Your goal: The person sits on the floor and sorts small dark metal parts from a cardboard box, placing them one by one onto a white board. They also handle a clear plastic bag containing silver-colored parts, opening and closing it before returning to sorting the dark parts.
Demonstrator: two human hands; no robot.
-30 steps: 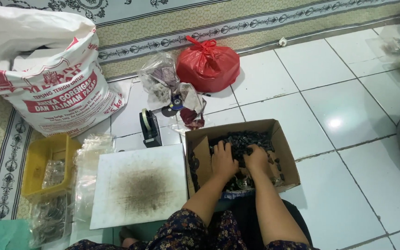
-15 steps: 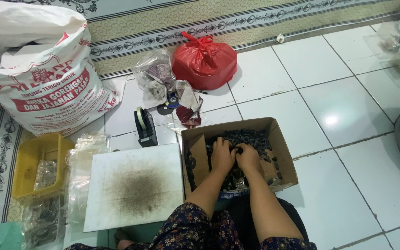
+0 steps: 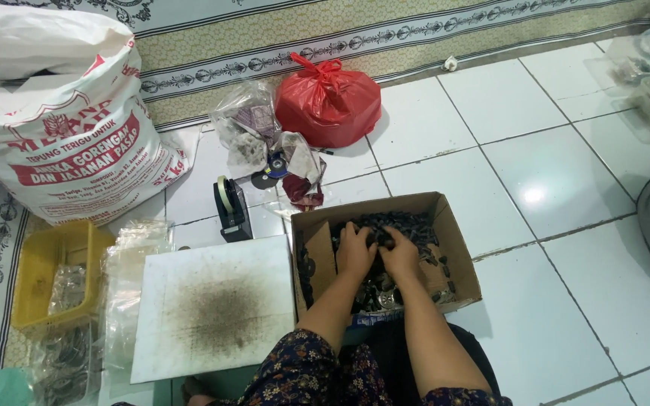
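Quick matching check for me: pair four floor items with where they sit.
1. red bag
2. yellow tray
3. tape dispenser
4. white board

A. far left, beside clear bags
B. just left of the box
C. top centre, by the mat
D. above the board's top edge

Pairs: 1-C, 2-A, 3-D, 4-B

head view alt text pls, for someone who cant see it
Seen from above, a person's left hand and right hand dig into small dark parts in a cardboard box on a white tiled floor, beside a stained white board.
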